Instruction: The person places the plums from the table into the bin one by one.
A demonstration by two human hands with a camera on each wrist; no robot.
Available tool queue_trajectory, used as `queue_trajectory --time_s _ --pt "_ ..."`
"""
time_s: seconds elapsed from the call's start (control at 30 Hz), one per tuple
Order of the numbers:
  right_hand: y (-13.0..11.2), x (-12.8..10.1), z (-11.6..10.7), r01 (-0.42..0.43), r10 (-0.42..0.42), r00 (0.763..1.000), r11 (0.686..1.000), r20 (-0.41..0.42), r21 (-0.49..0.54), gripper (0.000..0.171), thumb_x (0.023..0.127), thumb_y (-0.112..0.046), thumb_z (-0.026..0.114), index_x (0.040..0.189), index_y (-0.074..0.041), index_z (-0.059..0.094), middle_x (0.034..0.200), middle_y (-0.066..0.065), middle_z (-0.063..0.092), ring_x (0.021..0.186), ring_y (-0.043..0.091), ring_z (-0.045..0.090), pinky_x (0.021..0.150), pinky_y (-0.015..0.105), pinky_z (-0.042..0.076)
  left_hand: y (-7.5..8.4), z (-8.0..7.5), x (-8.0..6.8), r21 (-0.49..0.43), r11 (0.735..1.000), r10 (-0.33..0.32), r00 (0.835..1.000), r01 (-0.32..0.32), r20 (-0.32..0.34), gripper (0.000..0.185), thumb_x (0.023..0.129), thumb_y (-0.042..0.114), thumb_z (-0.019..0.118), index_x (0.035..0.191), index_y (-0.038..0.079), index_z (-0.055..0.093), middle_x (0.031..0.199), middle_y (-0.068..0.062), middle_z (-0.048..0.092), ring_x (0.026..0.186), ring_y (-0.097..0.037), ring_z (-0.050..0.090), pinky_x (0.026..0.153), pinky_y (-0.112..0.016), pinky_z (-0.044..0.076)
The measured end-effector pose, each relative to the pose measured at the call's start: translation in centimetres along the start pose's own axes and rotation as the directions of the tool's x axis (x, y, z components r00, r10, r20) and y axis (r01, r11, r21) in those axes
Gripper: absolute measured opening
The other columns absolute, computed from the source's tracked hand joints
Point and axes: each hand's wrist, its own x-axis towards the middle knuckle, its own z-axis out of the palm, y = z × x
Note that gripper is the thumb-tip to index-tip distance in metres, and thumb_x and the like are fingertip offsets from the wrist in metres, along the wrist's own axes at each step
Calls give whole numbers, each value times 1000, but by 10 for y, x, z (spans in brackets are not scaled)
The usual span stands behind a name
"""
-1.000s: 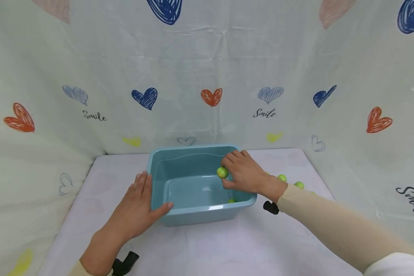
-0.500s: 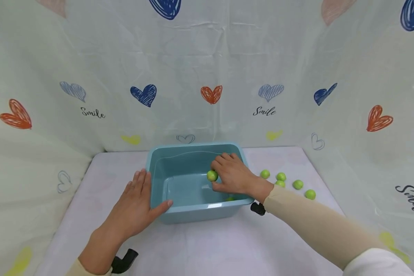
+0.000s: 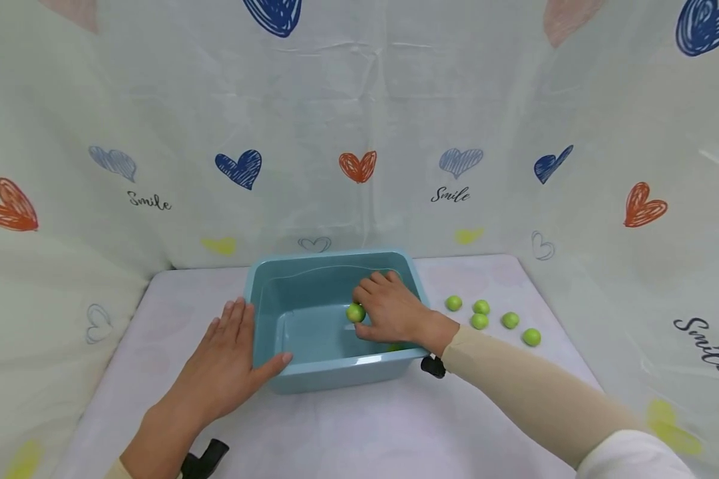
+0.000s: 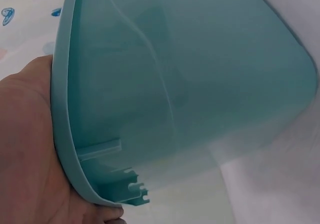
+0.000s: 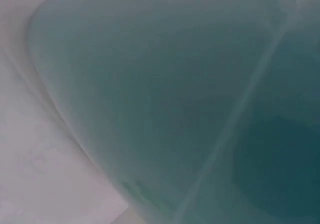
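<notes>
A light blue plastic basin (image 3: 335,377) stands on the table. Flat fingers of my left hand (image 3: 218,359) lie along its left rim, and the thumb reaches over the front left corner. In the left wrist view, that hand (image 4: 30,149) rests against the basin rim (image 4: 61,99). My right hand (image 3: 389,313) is lowered into the basin's right half and pinches a small round green fruit, like a lime (image 3: 355,313), between thumb and fingers. Another green fruit (image 3: 395,346) lies inside, partly hidden under this hand. Only the basin's wall (image 5: 150,99) fills the right wrist view, blurred.
Several loose green fruits (image 3: 510,320) lie on the white-covered table (image 3: 347,432) to the right of the basin, beside the right forearm. A white curtain (image 3: 311,100) printed with hearts hangs close behind the table and on both sides.
My right hand has moved left and slightly down into the basin with the green fruit. Its forearm uncovers more fruits on the table. My left hand stays at the basin's rim.
</notes>
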Motion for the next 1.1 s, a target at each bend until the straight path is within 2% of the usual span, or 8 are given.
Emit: queue_trajectory --time_s 0.33,0.57,1.1 --pt "-1 4 3 -6 7 1000 1000 26 -13 33 95 -45 66 111 -16 66 106 -2 62 98 20 51 83 39 39 -2 -1 -2 -18 1000 -7 1000 8 26 125 93 86 45 164 -12 13 173 -32 9 161 -51 9 125 -72 16" --pt "-1 8 2 -8 8 1000 1000 -9 -11 32 94 -46 67 108 -16 65 104 -2 61 97 19 51 81 38 38 -3 -3 -1 -4 1000 -11 1000 11 6 125 93 86 46 163 -13 14 172 -34 11 160 -53 11 124 -73 18" --pt "-1 3 7 -8 8 1000 1000 10 -26 33 95 -48 66 109 -18 64 104 -2 61 95 19 50 81 38 38 -2 3 0 -38 999 -12 1000 12 13 125 93 84 49 163 -13 14 172 -34 10 160 -53 11 124 -73 19"
